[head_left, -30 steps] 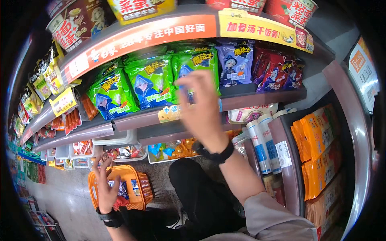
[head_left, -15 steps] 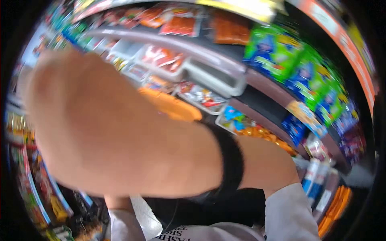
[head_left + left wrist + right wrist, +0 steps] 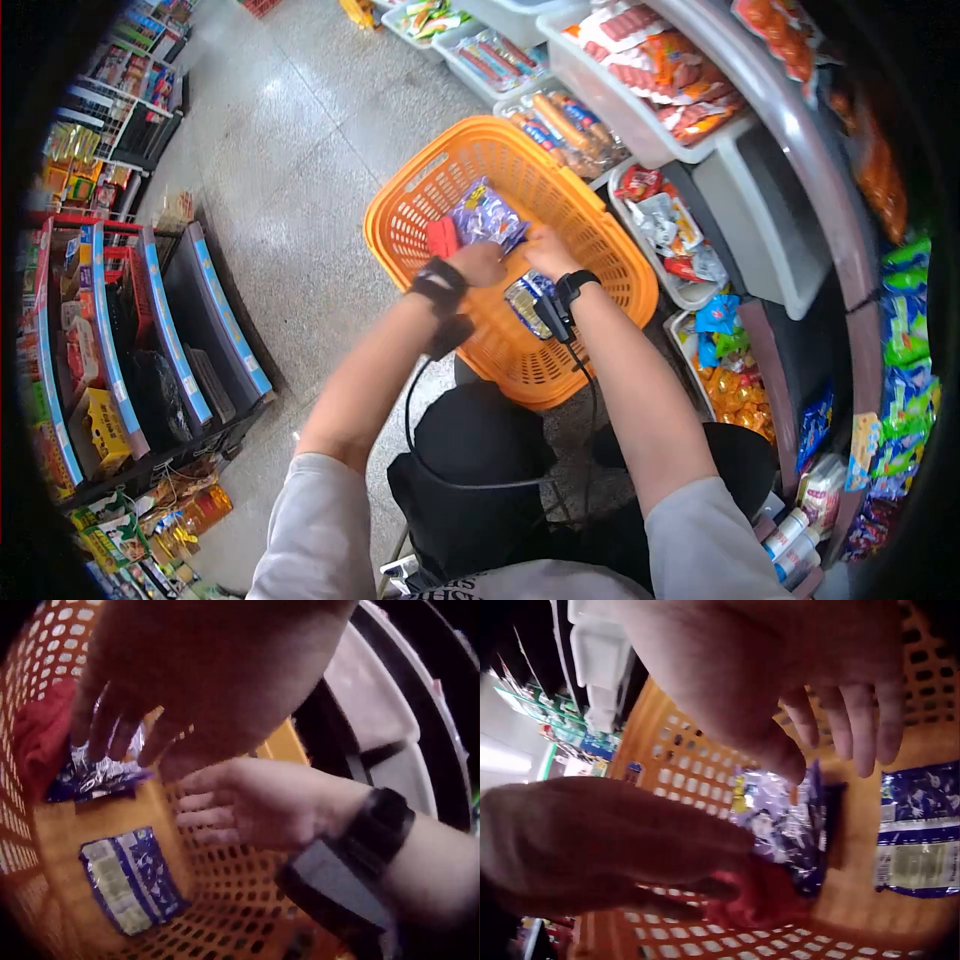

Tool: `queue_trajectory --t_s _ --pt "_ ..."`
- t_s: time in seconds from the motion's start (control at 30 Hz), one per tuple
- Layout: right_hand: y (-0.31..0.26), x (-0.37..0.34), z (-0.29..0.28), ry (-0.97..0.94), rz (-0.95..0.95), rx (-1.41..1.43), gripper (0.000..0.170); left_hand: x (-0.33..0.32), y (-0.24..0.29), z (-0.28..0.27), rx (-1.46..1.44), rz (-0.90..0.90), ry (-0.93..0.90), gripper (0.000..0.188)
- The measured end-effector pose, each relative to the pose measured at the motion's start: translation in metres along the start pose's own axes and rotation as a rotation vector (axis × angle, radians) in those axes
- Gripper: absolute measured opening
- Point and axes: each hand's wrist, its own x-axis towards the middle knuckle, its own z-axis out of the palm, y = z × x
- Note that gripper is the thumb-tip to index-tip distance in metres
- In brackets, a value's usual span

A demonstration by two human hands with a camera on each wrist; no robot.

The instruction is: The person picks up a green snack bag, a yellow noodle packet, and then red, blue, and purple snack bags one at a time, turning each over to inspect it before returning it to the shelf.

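Note:
An orange plastic basket [image 3: 480,160] stands on the floor in the head view, both hands reaching into it. Inside, a shiny purple snack packet [image 3: 487,212] lies beside a crumpled red thing [image 3: 441,238] that looks like cloth. A blue packet [image 3: 135,881] with a pale printed panel lies flat on the basket bottom. My left hand [image 3: 480,263] has its fingers extended, overlapping the purple packet in the left wrist view. Close beside it, my right hand [image 3: 262,806] hangs with fingers loosely straight, holding nothing. Its fingertips are between the two packets in the right wrist view.
White bins [image 3: 645,110] of packaged sausages and sweets line the shelf to the right of the basket. The curved shelf edge [image 3: 800,130] juts out above them. At the left stands a low dark rack [image 3: 215,330]. Grey floor [image 3: 300,150] stretches beyond the basket.
The view has turned from the shelf of green packets down to the basket. My right hand, earlier at the shelf and then sweeping left, is now inside the basket, with my left hand beside it.

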Motion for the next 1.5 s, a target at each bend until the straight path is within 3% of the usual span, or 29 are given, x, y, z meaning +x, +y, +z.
queue_trajectory --t_s 0.07,0.17,0.2,0.23,0.3,0.37,0.4,0.47,0.5,0.53,0.6,0.63,0.67,0.73,0.8,0.87,0.93,0.97,1.0,1.07,1.13,1.23,1.37,1.47,1.5 --pt "0.017 0.003 0.012 -0.049 0.083 0.005 0.043 -0.008 0.02 0.003 0.142 -0.118 -0.066 0.034" --pt "0.008 0.012 0.019 -0.222 0.221 0.175 0.075 -0.019 0.036 0.028 0.376 -0.284 -0.064 0.034" --pt "0.027 0.026 0.046 -0.165 0.231 0.364 0.07 -0.013 0.022 0.05 0.356 -0.226 -0.086 0.033" --pt "0.021 0.029 0.057 -0.16 0.298 0.493 0.064 -0.025 0.03 0.038 0.3 -0.153 -0.192 0.03" --pt "0.041 0.042 0.083 -0.165 0.379 0.62 0.057 -0.028 0.023 0.055 0.276 -0.125 -0.156 0.028" --pt "0.103 0.079 0.128 -0.02 0.242 0.674 0.041 -0.035 0.024 0.061 0.283 -0.093 -0.11 0.027" --pt "0.099 0.083 0.129 -0.028 0.248 0.679 0.041 -0.039 0.026 0.057 0.282 -0.101 -0.117 0.027" --pt "0.07 0.072 0.103 -0.016 0.262 0.844 0.038 -0.048 0.029 0.052 0.177 -0.099 0.041 0.027" --pt "0.017 0.045 0.074 0.084 0.393 1.008 0.023 -0.049 0.031 0.051 0.167 -0.104 0.067 0.027" --pt "0.002 0.041 0.054 0.093 0.387 1.003 0.023 -0.049 0.033 0.044 0.166 -0.094 0.072 0.027" --pt "-0.012 0.037 0.029 0.096 0.336 0.886 0.018 -0.053 0.038 0.035 0.079 -0.021 0.006 0.029" --pt "-0.015 0.038 0.017 0.146 0.092 0.464 0.021 -0.056 0.044 0.036 0.084 -0.031 0.126 0.029" --pt "-0.016 0.031 0.006 0.157 0.084 0.462 0.021 -0.058 0.047 0.032 0.089 -0.02 0.133 0.029" --pt "-0.029 0.007 -0.026 0.164 -0.177 -0.008 0.016 -0.06 0.045 0.013 0.211 0.024 0.179 0.028" --pt "-0.042 -0.014 -0.055 0.196 -0.244 -0.018 0.016 -0.066 0.041 -0.018 0.273 0.02 0.281 0.026" --pt "-0.059 -0.035 -0.091 0.319 -0.421 0.259 0.02 -0.075 0.05 -0.055 0.279 -0.169 0.284 0.027" --pt "-0.097 -0.075 -0.139 0.259 -0.414 0.458 0.019 -0.089 0.063 -0.079 0.135 -0.087 0.464 0.038" --pt "-0.118 -0.098 -0.156 0.203 -0.427 0.786 0.018 -0.098 0.085 -0.087 0.137 -0.072 0.464 0.038" --pt "-0.136 -0.126 -0.175 0.151 -0.324 0.942 0.019 -0.11 0.109 -0.096 -0.108 0.028 0.436 0.045" --pt "-0.144 -0.158 -0.193 0.209 -0.351 1.132 0.025 -0.138 0.165 -0.108 -0.594 0.154 0.401 0.063" --pt "-0.152 -0.195 -0.198 0.339 -0.388 1.209 0.028 -0.141 0.199 -0.098 -0.735 0.323 0.505 0.056" --pt "-0.152 -0.233 -0.198 0.397 -0.412 1.208 0.036 -0.149 0.249 -0.079 -1.138 0.519 0.438 0.046" --pt "-0.133 -0.256 -0.226 0.457 -0.432 1.065 0.035 -0.149 0.26 -0.064 -1.275 0.492 0.415 0.047" --pt "-0.117 -0.272 -0.256 0.503 -0.365 0.901 0.036 -0.14 0.256 -0.063 -1.267 0.532 0.402 0.048" --pt "-0.108 -0.269 -0.263 0.469 -0.333 0.859 0.039 -0.138 0.26 -0.061 -1.383 0.569 0.346 0.052"
